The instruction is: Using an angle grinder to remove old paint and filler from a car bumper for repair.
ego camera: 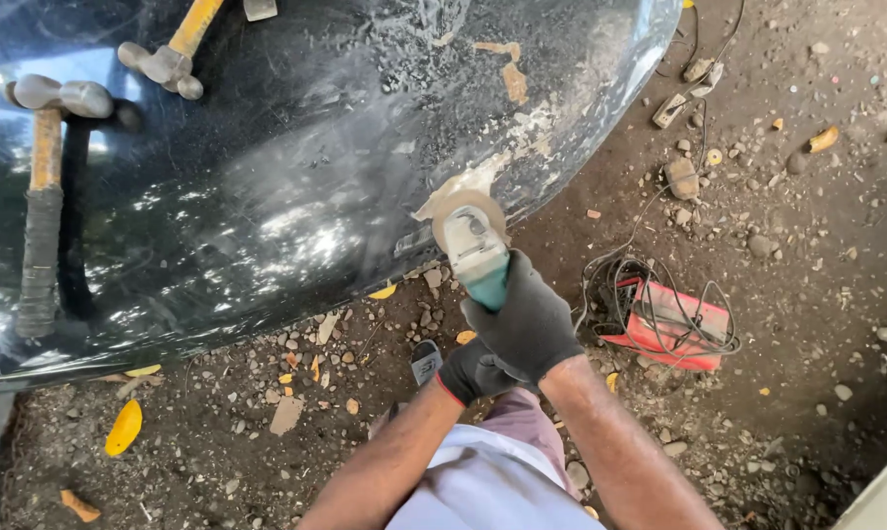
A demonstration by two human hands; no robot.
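**Grinder disc on the dark panel's edge**

The angle grinder (478,250) lies with its long axis running from the person up toward the black car panel (267,177), the round disc end pressed on the panel's lower edge where pale filler shows through the glossy paint. Its body is teal and grey, dusted white. The right hand (527,319), in a dark knit glove, wraps closed around the grinder's body just below the head, forearm bare and stretched forward. The left hand (473,373), gloved the same, is curled shut on the grinder's rear end, just beneath the right one. Below the panel lies dirt floor (807,294) strewn with stones and yellow leaves. Right of the grinder, a red box (674,329) sits under tangled cable. Two hammers (46,147) with wooden handles rest on the panel's far left.
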